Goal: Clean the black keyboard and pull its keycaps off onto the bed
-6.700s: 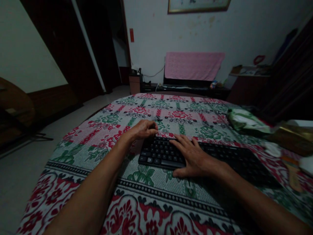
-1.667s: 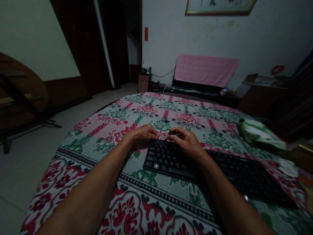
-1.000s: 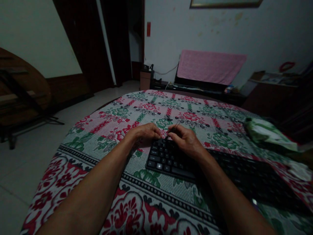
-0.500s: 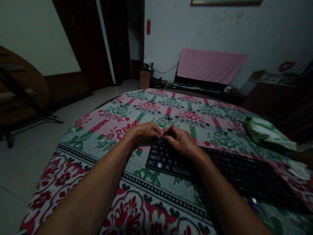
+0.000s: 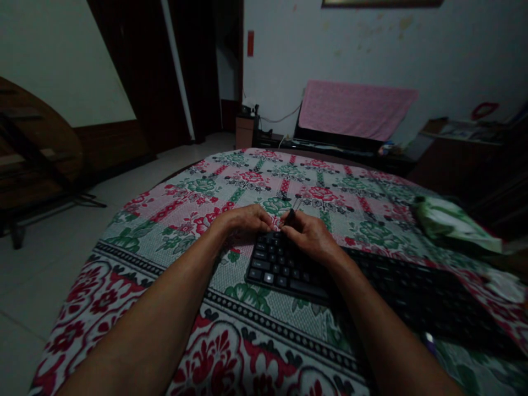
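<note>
A black keyboard [image 5: 274, 270] lies on the flowered tablecloth, its left end below my hands. My left hand [image 5: 252, 218] is closed at the keyboard's far left corner, thumb and fingertips pressed together; whatever they pinch is hidden. Just to its right, my right hand [image 5: 309, 234] grips a small black tool with two thin wire prongs, which looks like a keycap puller [image 5: 292, 215]. The prongs point up and away from me. My right forearm crosses over the keyboard and hides part of its keys.
A second dark keyboard-like panel [image 5: 445, 302] extends to the right. Beyond it are a green-and-white packet [image 5: 454, 223] and a crumpled white tissue [image 5: 505, 286]. A small purple-and-silver object [image 5: 429, 342] lies beside my right forearm. The tablecloth [image 5: 231, 374] covers the table.
My right hand has shifted slightly right, away from the left fingertips, and the keycap puller shows more clearly between its fingers. My left hand has stayed nearly still.
</note>
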### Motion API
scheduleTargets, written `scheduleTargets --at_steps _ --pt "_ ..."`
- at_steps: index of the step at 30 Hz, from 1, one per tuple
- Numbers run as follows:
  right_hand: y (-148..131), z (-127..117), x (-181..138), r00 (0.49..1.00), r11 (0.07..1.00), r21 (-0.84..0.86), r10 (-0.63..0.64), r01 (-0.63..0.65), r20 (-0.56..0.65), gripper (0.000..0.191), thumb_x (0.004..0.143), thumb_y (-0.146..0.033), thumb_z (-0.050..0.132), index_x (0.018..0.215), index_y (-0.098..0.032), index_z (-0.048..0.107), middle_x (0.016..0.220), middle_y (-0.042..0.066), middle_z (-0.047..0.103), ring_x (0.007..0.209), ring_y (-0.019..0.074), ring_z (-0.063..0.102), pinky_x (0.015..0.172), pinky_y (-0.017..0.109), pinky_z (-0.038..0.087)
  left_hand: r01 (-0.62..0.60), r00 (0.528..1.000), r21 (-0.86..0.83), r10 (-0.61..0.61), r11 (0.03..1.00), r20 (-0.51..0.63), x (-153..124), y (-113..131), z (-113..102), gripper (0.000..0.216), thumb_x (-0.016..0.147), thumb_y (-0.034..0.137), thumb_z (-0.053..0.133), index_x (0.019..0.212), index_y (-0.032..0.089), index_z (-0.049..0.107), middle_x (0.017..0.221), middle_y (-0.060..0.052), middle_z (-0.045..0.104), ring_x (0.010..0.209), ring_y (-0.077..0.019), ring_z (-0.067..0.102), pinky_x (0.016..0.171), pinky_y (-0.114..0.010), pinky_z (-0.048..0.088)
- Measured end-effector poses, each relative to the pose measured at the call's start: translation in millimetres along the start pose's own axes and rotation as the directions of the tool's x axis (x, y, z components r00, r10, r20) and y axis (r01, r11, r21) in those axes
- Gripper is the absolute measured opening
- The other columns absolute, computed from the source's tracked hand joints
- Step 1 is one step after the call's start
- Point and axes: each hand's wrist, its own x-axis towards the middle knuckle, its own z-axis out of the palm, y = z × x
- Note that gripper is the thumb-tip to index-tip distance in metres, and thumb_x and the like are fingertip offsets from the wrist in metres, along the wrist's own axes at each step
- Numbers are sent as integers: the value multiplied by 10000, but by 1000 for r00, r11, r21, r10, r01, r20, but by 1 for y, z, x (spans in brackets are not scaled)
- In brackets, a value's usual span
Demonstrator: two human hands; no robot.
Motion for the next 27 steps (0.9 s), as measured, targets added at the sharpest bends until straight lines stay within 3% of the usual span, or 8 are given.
scheduleTargets --at_steps 7,12,17,22,27 --pt "-1 0 -2 1000 1000 22 -19 19 -20 183 775 -293 545 921 -200 607 779 5 658 711 147 603 675 272 463 -91 995 18 91 996 28 1 4 -5 177 638 190 655 805 155 701 672 28 624 628 -93 511 639 -209 380" --pt "2 2 -1 999 997 78 -11 13 -35 175 761 -284 558 896 -198 627 822 17 658 770 154 604 696 272 470 -185 978 -19 186 983 99 5 2 6 222 637 248 673 822 127 695 682 25 601 641 -101 505 628 -213 368" --pt "4 3 -1 998 996 85 30 -25 -55 203 727 -276 592 903 -186 635 832 28 652 771 158 602 690 275 475 -212 976 -118 217 970 30 12 -5 16 233 659 303 660 761 97 695 614 24 546 588 -91 459 577 -216 337" --pt "-3 -1 -3 998 983 182 46 -36 -51 282 767 -348 565 993 -182 597 826 26 656 741 151 607 677 275 481 -218 976 -26 218 976 18 12 -4 14 236 659 301 662 788 109 709 581 25 539 570 -93 454 569 -225 329" --pt "-10 -7 -3 999 973 231 37 -27 -38 257 770 -355 561 952 -179 609 852 23 662 785 155 609 706 277 475 -225 974 -26 226 974 24 11 -1 14 216 665 285 648 792 122 711 612 24 571 590 -101 480 615 -241 364"
